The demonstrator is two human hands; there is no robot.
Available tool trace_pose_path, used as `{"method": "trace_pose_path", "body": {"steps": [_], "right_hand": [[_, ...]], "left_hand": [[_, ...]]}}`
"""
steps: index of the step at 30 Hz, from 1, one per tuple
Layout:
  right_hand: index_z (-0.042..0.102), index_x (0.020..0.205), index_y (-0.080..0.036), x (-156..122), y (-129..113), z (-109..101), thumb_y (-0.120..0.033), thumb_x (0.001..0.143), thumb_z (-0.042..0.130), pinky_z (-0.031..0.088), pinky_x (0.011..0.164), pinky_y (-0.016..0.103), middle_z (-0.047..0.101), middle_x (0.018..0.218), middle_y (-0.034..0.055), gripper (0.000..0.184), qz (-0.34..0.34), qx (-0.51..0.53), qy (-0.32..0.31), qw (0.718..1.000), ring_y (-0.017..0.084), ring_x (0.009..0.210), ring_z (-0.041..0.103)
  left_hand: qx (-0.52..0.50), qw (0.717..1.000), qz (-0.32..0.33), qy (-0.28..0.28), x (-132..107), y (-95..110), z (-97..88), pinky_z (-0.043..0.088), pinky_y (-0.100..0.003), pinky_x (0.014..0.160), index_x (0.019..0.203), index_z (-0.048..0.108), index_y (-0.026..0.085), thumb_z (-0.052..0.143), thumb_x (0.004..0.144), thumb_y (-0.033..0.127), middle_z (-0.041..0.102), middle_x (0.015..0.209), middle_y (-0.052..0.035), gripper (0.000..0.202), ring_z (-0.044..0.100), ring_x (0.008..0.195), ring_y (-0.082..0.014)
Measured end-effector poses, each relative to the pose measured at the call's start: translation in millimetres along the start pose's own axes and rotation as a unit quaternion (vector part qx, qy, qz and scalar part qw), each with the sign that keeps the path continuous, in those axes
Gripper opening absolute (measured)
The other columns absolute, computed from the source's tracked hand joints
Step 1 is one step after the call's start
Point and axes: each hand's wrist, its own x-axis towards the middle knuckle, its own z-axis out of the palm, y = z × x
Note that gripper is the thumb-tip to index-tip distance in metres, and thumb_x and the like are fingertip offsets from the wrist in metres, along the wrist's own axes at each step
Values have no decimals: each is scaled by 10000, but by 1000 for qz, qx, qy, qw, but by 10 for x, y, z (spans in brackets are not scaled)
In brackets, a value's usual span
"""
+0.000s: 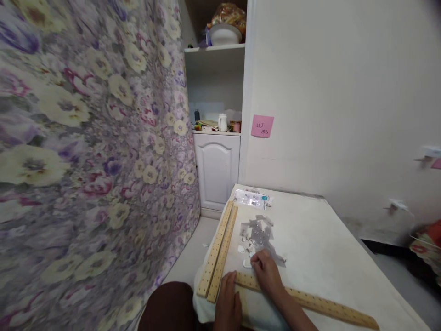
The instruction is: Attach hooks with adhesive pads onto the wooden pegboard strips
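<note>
A wooden strip with rows of small holes (324,304) lies crosswise near the front of the cloth-covered table. My left hand (227,301) rests at its left end, fingers stretched out and touching it. My right hand (268,271) reaches over the strip, fingertips pinched together beside a small white piece (247,263); what they hold, if anything, is too small to make out. Just beyond lie small metal hooks (244,239) and clear plastic packaging (261,230). Two more holed strips, an outer one (215,248) and an inner one (223,255), lie side by side along the left edge.
Clear blister packs (250,199) lie at the table's far end. A flowered curtain (103,138) hangs at the left. Behind stands a white cupboard (219,170) with items on its shelves. A pink note (262,126) is stuck to the wall. My knee (168,305) shows below.
</note>
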Motion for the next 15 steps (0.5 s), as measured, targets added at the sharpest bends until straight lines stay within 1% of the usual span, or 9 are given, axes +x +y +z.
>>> {"method": "trace_pose_path", "body": {"steps": [2,4,6,8,10,11,13,15], "right_hand": [[592,661,-191,-38,-6,-42,-283,677,589,404,617,264,558,651,6,93,61,113,-7,992,164,640,518],[582,691,-188,-108,-10,-71,-358,687,588,401,524,259,522,549,-21,170,100,156,-25,982,141,514,480],[574,739,-183,-207,-25,-96,-402,712,577,403,483,246,511,527,-37,221,128,203,-40,970,117,458,459],[578,775,-178,-321,-58,-129,-396,699,629,409,488,220,532,569,-38,236,164,300,-52,938,95,475,470],[587,781,-174,-429,-105,-172,-356,661,705,391,481,183,538,595,-44,248,200,406,-67,889,72,490,468],[591,777,-172,-476,-128,-194,-334,645,732,379,473,168,536,597,-47,253,214,445,-76,866,62,491,462],[593,770,-167,-552,-166,-231,-301,637,755,371,470,152,537,601,-50,248,231,484,-97,838,47,486,452],[594,764,-161,-607,-183,-251,-286,640,760,375,478,150,545,611,-48,242,242,503,-116,822,38,483,448]], "left_hand": [[-6,1000,-8,-6,14,28,-29,417,-446,1030,1236,479,75,342,825,148,532,1286,-180,439,463,1240,-242],[-15,1000,-18,-14,22,80,-84,407,-465,1034,1222,492,78,352,825,160,527,1288,-186,430,461,1239,-252],[-31,999,-27,-21,21,173,-167,389,-479,1042,1204,513,97,359,829,176,516,1297,-181,413,455,1242,-257],[-57,998,-31,-25,19,320,-275,375,-480,1049,1180,537,127,364,840,198,516,1294,-166,388,455,1237,-254],[-98,994,-37,-28,31,516,-391,378,-451,1046,1170,546,156,378,857,241,539,1261,-146,365,470,1215,-242],[-125,991,-41,-39,46,623,-445,383,-427,1041,1184,538,178,388,863,260,539,1260,-131,363,469,1211,-233],[-175,982,-55,-51,92,830,-534,406,-385,1010,1178,542,221,418,865,293,563,1227,-103,344,498,1170,-221],[-221,970,-73,-71,141,992,-586,432,-343,954,1133,570,245,441,862,316,606,1154,-80,308,548,1087,-211]]}}
